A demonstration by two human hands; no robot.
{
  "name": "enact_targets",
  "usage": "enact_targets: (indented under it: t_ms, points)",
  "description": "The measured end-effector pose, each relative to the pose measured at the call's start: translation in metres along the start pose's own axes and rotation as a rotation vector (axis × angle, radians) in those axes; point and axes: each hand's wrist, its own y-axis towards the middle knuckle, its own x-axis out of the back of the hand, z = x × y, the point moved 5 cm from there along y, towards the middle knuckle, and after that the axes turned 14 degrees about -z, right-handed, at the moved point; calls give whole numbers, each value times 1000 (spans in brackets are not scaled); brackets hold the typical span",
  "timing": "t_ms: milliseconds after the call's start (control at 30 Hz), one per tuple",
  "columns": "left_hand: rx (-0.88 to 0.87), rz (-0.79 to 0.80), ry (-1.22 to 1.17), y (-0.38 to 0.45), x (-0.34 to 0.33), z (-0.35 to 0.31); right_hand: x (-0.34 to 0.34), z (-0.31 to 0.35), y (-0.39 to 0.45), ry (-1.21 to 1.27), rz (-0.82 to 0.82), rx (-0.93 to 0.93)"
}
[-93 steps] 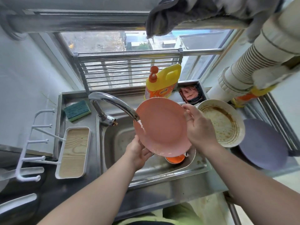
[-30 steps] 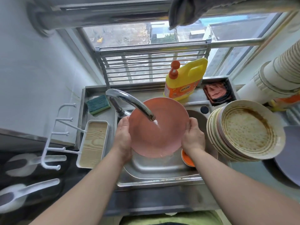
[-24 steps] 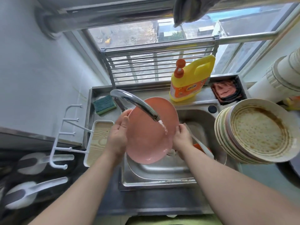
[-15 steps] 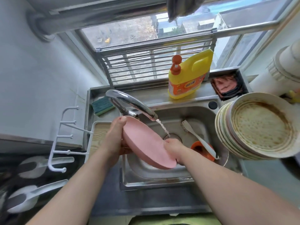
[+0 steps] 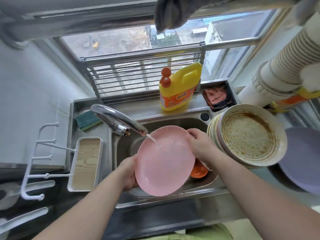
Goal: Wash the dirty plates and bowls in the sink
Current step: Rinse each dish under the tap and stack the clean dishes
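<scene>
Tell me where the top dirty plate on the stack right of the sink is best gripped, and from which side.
Probably by the rim of the top dirty plate, on its lower right edge, which overhangs the stack beneath. Its centre is coated in brown residue, so a pinch at the cleaner pale rim suits best. The right hand, now on the pink plate, is nearest.

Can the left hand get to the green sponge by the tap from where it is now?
Probably not straight away. The left hand grips the pink plate under the running water, so it is occupied. The green sponge lies uncovered on the sink ledge, left of the faucet, so the path looks free once the plate is released.
</scene>
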Motion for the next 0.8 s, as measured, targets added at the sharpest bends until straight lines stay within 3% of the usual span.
enact_targets:
  t_ms: [67,167,267,400,533,633,733,800]
  points:
    - [10,8,36,4,-17,1,14,20,-13,-198,-34,241]
    - [18,41,-11,9,-40,-8,29,39,-29,-259,-143,463]
    - [-44,46,-107,2,-57,-29,37,29,-32,-222,-241,481]
    - [-276,-73,-185,6,-48,-58,39,6,-41,-207,-315,425]
    - [-535,-208,-223,0,-17,-86,14,-18,-40,-55,-219,114]
    - [-694,-182,-240,-29,-3,-105,-27,-43,-30,168,-136,-193]
    - [-795,-210,-150,-54,11,-116,-73,-53,-17,527,-24,-414]
    - [-823,-214,-67,-60,22,-118,-93,-52,-14,618,21,-530]
